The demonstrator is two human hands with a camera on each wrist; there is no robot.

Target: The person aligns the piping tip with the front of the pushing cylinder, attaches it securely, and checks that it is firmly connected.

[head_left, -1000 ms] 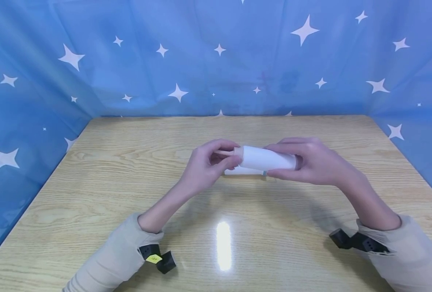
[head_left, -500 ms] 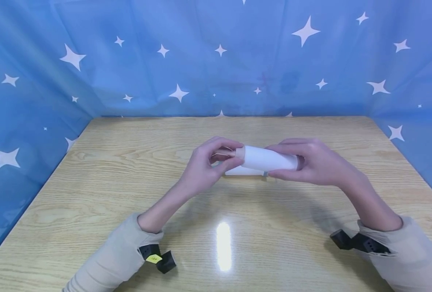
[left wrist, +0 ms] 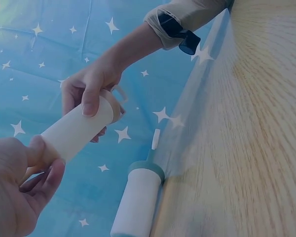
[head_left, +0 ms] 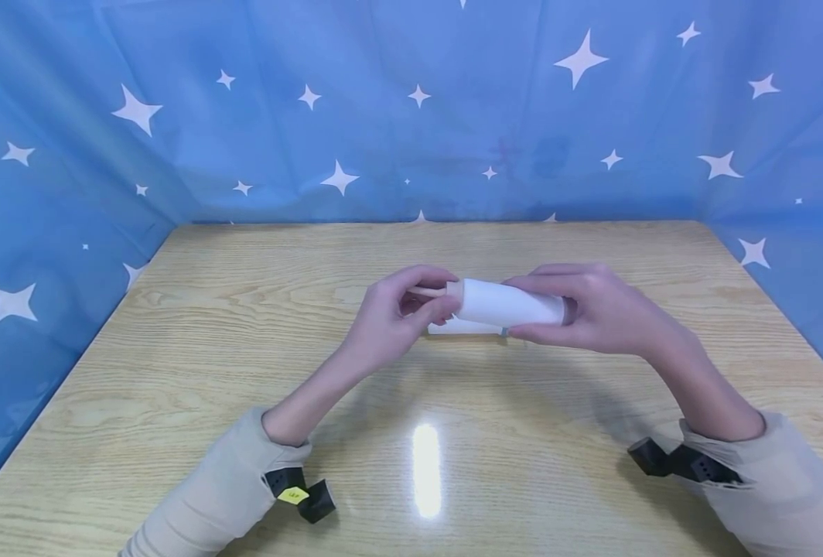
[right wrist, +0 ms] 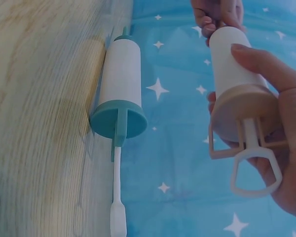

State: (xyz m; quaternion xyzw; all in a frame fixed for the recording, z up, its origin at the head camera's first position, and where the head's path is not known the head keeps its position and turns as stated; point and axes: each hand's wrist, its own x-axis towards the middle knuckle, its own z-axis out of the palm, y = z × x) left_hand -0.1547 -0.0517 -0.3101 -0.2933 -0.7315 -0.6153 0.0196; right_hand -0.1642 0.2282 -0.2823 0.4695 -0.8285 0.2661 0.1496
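Observation:
A white plunger syringe (head_left: 505, 302) with beige end caps is held in the air, lying nearly level between both hands. My right hand (head_left: 602, 309) grips its barrel near the handle end, where a beige flange (right wrist: 244, 113) and a white ring handle (right wrist: 256, 171) show in the right wrist view. At the other end, my left hand (head_left: 401, 309) pinches the beige nozzle cap (head_left: 454, 291) between thumb and fingers. Below and behind it, a second white syringe (head_left: 463, 326) with teal caps lies on the table, partly covered in the head view; its plunger (right wrist: 117, 197) sticks out.
A wood-grain table (head_left: 244, 348) stretches under both hands, with a bright light reflection near its front. Blue curtains (head_left: 411, 139) with white stars close in the back and both sides. Black cameras are strapped to both sleeves.
The left fingers shift slightly about the nozzle cap and come back to nearly the same pose. The right hand and both syringes stay almost where they were.

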